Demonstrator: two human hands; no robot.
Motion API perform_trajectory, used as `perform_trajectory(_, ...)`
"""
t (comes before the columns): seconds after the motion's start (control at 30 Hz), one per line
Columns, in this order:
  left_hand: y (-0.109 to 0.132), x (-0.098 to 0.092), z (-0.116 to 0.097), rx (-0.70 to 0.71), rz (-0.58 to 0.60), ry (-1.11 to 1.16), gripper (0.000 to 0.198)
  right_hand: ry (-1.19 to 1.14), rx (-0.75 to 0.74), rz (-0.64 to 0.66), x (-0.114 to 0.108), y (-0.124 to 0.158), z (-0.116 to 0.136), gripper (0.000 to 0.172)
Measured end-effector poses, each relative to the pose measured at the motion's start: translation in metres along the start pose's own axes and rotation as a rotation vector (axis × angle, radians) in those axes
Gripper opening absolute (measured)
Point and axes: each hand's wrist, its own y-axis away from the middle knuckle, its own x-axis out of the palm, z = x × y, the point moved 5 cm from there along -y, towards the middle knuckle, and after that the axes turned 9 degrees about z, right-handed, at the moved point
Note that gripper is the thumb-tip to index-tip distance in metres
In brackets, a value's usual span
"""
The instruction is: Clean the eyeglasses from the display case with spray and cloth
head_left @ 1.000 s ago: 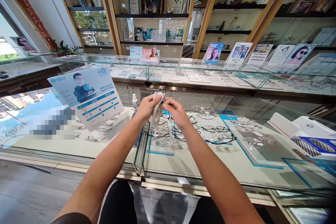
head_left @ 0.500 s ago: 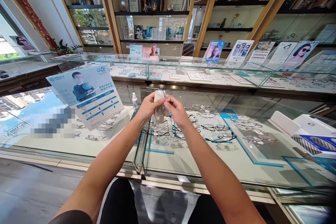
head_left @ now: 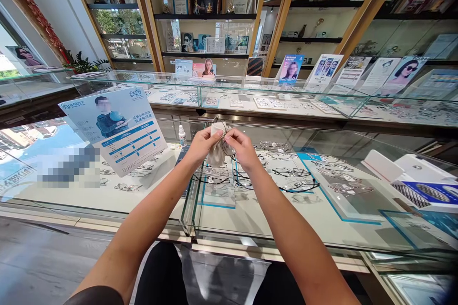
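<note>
Above the glass counter, my left hand [head_left: 202, 145] is closed, pinching a pale beige cleaning cloth [head_left: 216, 155] against a pair of thin-framed eyeglasses [head_left: 229, 148]. My right hand [head_left: 242, 147] is also closed, its thumb and fingers gripping the frame of the same eyeglasses. The cloth hangs down between both hands, with one lens showing beside it on the right. Part of the frame rises above the cloth; the rest is hidden by cloth and fingers. A small white spray bottle [head_left: 182, 136] stands just left of my left hand.
Several eyeglasses [head_left: 293, 172] lie inside the glass display case [head_left: 250, 228] below my hands. A tilted advertising card [head_left: 114, 128] stands at left. An open white box [head_left: 422, 176] sits at right. Behind runs another glass counter [head_left: 250, 86].
The cloth now hangs more spread out below my left hand, and more of the lens shows near my right hand. Both hands stay in about the same place; the view shifts slightly.
</note>
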Motion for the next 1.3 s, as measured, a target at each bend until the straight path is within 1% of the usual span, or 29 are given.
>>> perform_trajectory(0.13, -0.001, 0.001, -0.002, 0.001, 0.015, 0.054, 0.046, 0.029, 0.034, 0.03, 0.0, 0.0, -0.003, 0.04)
perform_trajectory(0.27, -0.001, 0.001, -0.007, 0.03, 0.032, 0.053, 0.042, 0.048, 0.047, 0.06, 0.0, 0.0, -0.006, 0.04)
perform_trajectory(0.47, -0.002, 0.002, -0.012, 0.03, 0.014, 0.07, 0.046, 0.071, 0.053, 0.09, 0.002, 0.0, -0.009, 0.039)
perform_trajectory(0.63, -0.002, 0.001, -0.008, 0.028, -0.022, 0.066, 0.05, 0.065, 0.063, 0.095, 0.003, 0.0, -0.009, 0.044)
perform_trajectory(0.73, 0.0, 0.002, -0.009, 0.072, -0.046, -0.002, 0.049, 0.037, 0.061, 0.1, 0.004, 0.001, -0.008, 0.046)
perform_trajectory(0.83, 0.003, 0.003, -0.014, 0.129, -0.094, -0.07, 0.048, 0.025, 0.059, 0.143, 0.009, 0.002, -0.008, 0.044)
perform_trajectory(0.97, 0.004, 0.0, -0.016, 0.15, -0.126, -0.096, 0.053, 0.009, 0.052, 0.185, 0.015, 0.004, -0.008, 0.043)
perform_trajectory(1.03, 0.002, -0.003, -0.015, 0.14, -0.09, -0.099, 0.054, -0.012, 0.044, 0.157, 0.013, 0.003, -0.007, 0.043)
perform_trajectory(1.2, -0.006, -0.005, -0.011, 0.081, 0.101, -0.034, 0.051, -0.081, 0.086, 0.048, 0.002, 0.001, -0.01, 0.042)
perform_trajectory(1.23, -0.006, -0.004, -0.011, 0.079, 0.117, -0.031, 0.051, -0.097, 0.102, 0.038, 0.0, 0.0, -0.011, 0.042)
perform_trajectory(1.3, -0.005, -0.002, -0.013, 0.081, 0.114, -0.046, 0.054, -0.123, 0.12, 0.029, 0.0, 0.001, -0.014, 0.043)
